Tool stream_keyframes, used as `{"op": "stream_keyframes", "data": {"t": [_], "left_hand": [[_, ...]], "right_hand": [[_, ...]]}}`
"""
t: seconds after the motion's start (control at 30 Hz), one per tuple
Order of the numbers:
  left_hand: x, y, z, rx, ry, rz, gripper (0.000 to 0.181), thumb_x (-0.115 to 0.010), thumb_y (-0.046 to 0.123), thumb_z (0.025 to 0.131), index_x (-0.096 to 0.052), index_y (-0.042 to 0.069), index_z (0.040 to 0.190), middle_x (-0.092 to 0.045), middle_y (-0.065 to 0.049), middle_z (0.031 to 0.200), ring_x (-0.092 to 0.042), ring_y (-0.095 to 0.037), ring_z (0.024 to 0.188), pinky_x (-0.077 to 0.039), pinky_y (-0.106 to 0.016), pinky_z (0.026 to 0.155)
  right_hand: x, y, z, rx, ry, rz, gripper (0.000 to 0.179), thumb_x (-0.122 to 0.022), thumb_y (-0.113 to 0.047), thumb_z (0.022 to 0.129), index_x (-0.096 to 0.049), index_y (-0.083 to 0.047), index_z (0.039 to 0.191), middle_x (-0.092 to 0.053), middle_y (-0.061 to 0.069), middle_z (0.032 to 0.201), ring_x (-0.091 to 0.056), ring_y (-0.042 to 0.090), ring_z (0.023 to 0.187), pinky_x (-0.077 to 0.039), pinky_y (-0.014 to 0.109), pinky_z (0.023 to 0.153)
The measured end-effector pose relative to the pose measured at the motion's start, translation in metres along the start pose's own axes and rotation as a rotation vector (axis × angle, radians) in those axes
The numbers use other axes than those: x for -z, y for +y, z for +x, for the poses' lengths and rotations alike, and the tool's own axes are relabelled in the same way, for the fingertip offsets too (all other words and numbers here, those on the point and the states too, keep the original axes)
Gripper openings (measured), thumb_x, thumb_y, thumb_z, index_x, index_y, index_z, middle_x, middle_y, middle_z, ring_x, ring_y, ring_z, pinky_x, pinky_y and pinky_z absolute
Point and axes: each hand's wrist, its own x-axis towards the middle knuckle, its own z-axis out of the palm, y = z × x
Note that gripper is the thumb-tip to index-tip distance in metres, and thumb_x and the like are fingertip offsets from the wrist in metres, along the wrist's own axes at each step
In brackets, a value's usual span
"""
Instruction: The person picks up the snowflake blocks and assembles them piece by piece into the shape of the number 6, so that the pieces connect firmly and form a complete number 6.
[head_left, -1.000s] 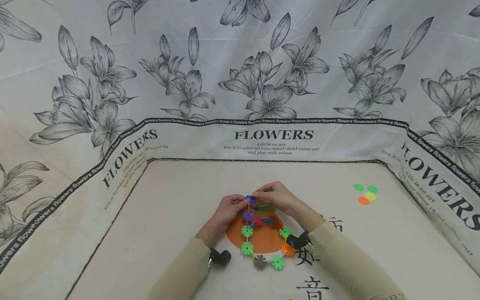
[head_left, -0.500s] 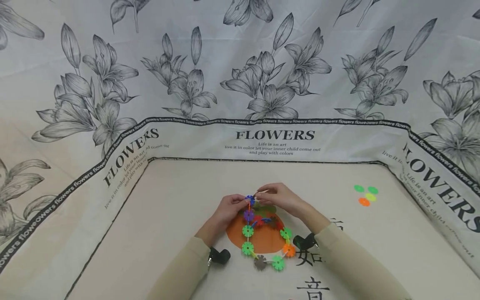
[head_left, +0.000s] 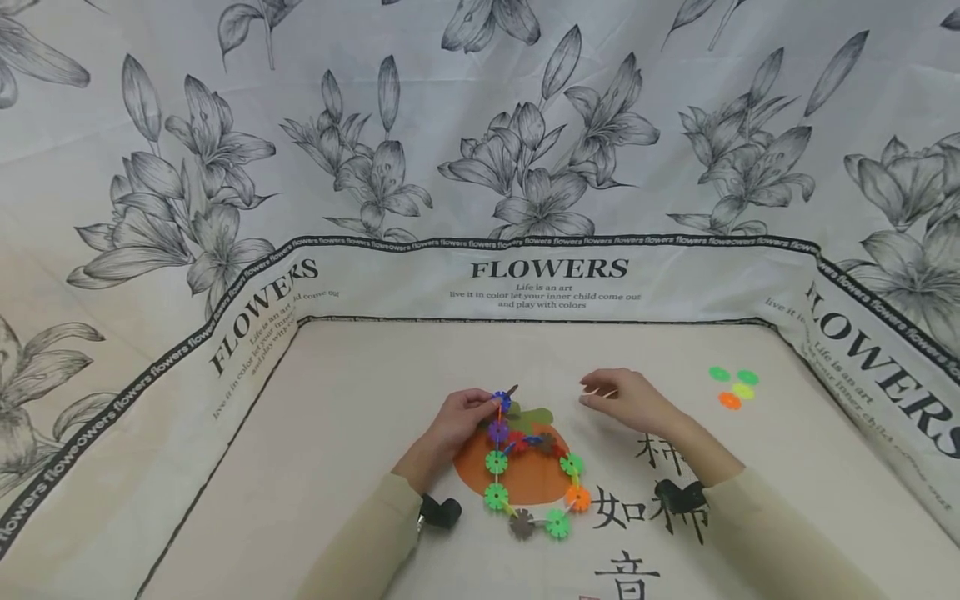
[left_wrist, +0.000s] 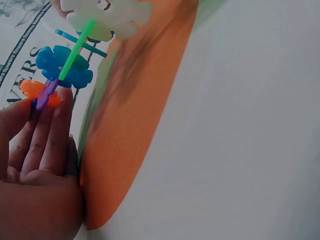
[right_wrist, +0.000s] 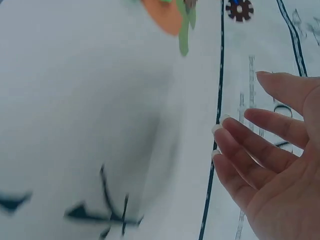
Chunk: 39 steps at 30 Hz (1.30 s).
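A chain of colourful notched plastic discs (head_left: 497, 462) hangs in a loop from my left hand (head_left: 453, 425). Thumb and fingers of that hand pinch it near a blue disc (head_left: 502, 402) at the top. From the blue disc a brown disc (head_left: 513, 389) sticks out, seen almost edge-on. In the left wrist view, joined discs (left_wrist: 65, 65) rise from the fingertips. My right hand (head_left: 633, 402) is apart from the chain, holding nothing, its fingers loosely extended; the right wrist view shows its palm (right_wrist: 285, 200) and spread fingers.
Loose discs in green, yellow and orange (head_left: 730, 401) lie at the right rear. The cloth (head_left: 360, 367) underneath bears a printed orange persimmon (head_left: 525, 483) and black characters (head_left: 618, 507). Flower-printed fabric walls (head_left: 547, 283) rise behind and at both sides.
My right hand has let go of the brown disc at the chain's top and moved away to the right. The left hand keeps its pinch in about the same place.
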Motion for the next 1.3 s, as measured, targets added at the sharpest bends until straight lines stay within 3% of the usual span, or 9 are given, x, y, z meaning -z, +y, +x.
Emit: {"op": "stream_keyframes", "data": {"t": [0.3,0.57,0.8,0.93,1.17,1.3], "left_hand": [[-0.001,-0.004,0.001,0.013,-0.002,0.002,0.02,-0.068,0.02,0.1,-0.072,0.002,0.105,-0.077,-0.008,0.098,-0.067,-0.013,0.088,-0.051,-0.032,0.093],[0.0,-0.003,-0.001,0.017,0.002,-0.001,0.02,-0.069,0.022,0.1,-0.072,0.003,0.104,-0.077,-0.007,0.099,-0.067,-0.014,0.09,-0.052,-0.033,0.095],[0.0,-0.001,-0.002,0.01,0.008,0.001,0.02,-0.07,0.021,0.099,-0.072,0.002,0.104,-0.077,-0.007,0.097,-0.067,-0.013,0.089,-0.052,-0.031,0.092],[0.001,0.0,-0.002,0.013,0.009,0.012,0.021,-0.069,0.022,0.1,-0.072,0.002,0.105,-0.077,-0.007,0.098,-0.067,-0.013,0.09,-0.052,-0.033,0.094],[0.001,-0.002,0.0,-0.002,0.01,0.03,0.022,-0.069,0.023,0.1,-0.072,0.002,0.106,-0.077,-0.007,0.099,-0.066,-0.014,0.089,-0.052,-0.033,0.093],[0.0,-0.001,0.0,-0.004,0.007,0.022,0.022,-0.069,0.022,0.1,-0.072,0.001,0.105,-0.077,-0.007,0.098,-0.066,-0.014,0.088,-0.053,-0.031,0.091]], "right_hand": [[0.031,0.047,-0.04,-0.115,0.132,-0.11,0.04,-0.07,-0.02,0.097,-0.064,0.008,0.126,-0.069,0.015,0.107,-0.066,0.033,0.099,-0.055,0.045,0.079],[0.059,0.105,-0.073,-0.27,0.265,-0.204,0.042,-0.066,-0.021,0.099,-0.061,0.013,0.123,-0.063,0.031,0.109,-0.061,0.042,0.097,-0.05,0.05,0.076],[0.069,0.153,-0.093,-0.447,0.303,-0.189,0.054,-0.065,-0.019,0.096,-0.048,0.016,0.133,-0.053,0.038,0.119,-0.055,0.052,0.103,-0.048,0.058,0.079],[0.072,0.163,-0.096,-0.504,0.307,-0.151,0.059,-0.067,-0.024,0.095,-0.047,0.015,0.135,-0.052,0.039,0.122,-0.054,0.052,0.104,-0.048,0.058,0.079],[0.078,0.163,-0.09,-0.615,0.26,-0.05,0.071,-0.065,-0.04,0.097,-0.045,0.016,0.137,-0.048,0.042,0.13,-0.052,0.054,0.112,-0.049,0.058,0.085],[0.077,0.163,-0.084,-0.684,0.264,-0.036,0.068,-0.066,-0.037,0.097,-0.046,0.015,0.136,-0.047,0.042,0.132,-0.052,0.054,0.114,-0.049,0.058,0.087]]}}
